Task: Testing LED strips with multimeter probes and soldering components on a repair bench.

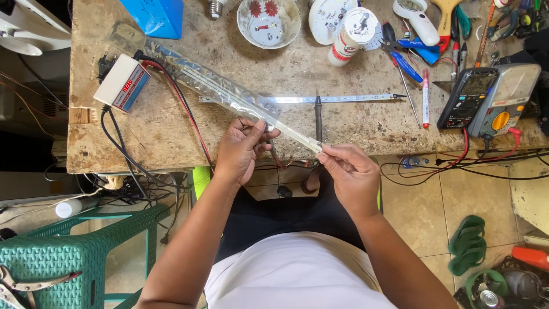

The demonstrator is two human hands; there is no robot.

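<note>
meter box (122,83) left on bench (171,137) | bowl (269,22) behind | multimeters (489,97) right | stool (68,252) below left

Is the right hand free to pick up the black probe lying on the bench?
Probably not yet: the right hand is pinching the end of the long strip, though the probe lies just beyond it with nothing between.

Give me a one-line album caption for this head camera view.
Two hands, left and right, hold a long strip in its clear sleeve over a cluttered workbench.
</note>
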